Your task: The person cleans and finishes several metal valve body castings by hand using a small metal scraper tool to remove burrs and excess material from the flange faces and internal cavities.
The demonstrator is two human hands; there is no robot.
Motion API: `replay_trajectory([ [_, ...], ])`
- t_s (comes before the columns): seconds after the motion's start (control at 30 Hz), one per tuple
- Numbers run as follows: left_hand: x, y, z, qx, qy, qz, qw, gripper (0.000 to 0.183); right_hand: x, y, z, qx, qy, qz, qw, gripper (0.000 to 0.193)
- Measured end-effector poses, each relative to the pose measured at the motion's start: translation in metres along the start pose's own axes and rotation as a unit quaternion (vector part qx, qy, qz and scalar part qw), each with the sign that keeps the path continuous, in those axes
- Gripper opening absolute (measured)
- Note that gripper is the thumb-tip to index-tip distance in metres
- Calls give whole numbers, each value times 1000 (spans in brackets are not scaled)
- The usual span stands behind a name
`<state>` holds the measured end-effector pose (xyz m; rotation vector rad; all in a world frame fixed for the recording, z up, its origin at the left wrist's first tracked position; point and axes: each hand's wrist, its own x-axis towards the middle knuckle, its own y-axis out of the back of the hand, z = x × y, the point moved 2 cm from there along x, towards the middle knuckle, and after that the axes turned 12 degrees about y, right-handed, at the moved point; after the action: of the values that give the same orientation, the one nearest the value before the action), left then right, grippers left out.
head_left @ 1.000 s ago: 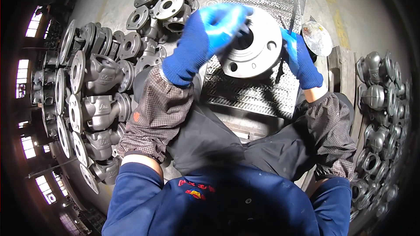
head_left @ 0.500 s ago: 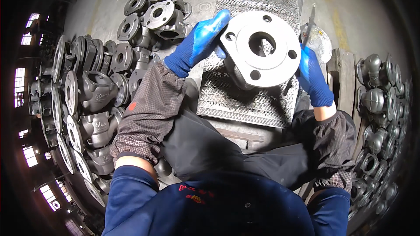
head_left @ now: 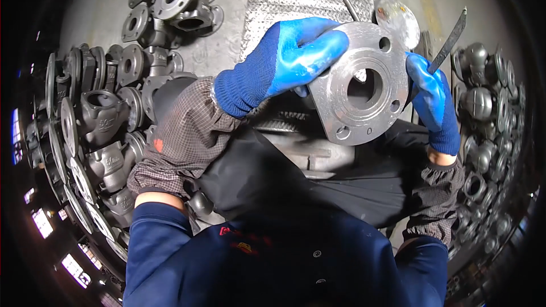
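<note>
A blue-gloved left hand (head_left: 301, 54) clamps a metal flange (head_left: 335, 96), right of centre, by its upper-left rim; the right hand (head_left: 430, 96), closed around a metal strip (head_left: 449, 42), is at its right edge.

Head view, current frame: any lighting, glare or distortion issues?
Head view: rim falls to black, windows lower left blown out; head view: shine on the left glove, flange rings readable; head view: shirt deep in shadow, right-side castings squeezed toward the fisheye edge.
</note>
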<state>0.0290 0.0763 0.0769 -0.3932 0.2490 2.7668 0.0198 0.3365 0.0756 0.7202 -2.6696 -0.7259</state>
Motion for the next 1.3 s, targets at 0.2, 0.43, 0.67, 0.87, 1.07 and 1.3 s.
replay_trajectory([
  [0.2, -9, -31, 10, 23, -74, -81, 994, 40, -40, 16, 0, -2, -94, -21, 995, 32],
  [0.43, -21, -34, 11, 43, -45, -73, 995, 40, -45, 9, 11, 45, -109, 22, 993, 33],
  [0.67, -30, -46, 1, 29, -117, -5, 993, 37, -49, 9, 6, -140, 60, -43, 987, 25],
  [0.87, -36, -64, 6, 1, -17, -87, 996, 37, -39, 12, 7, -165, 61, -27, 984, 34],
  [1.07, -39, -85, 10, -14, 96, -100, 990, 34, -19, 6, 5, 105, -41, 29, 993, 50],
  [1.3, -32, -108, -6, -50, -5, -56, 997, 28, -17, 7, 11, 125, -40, 31, 991, 65],
])
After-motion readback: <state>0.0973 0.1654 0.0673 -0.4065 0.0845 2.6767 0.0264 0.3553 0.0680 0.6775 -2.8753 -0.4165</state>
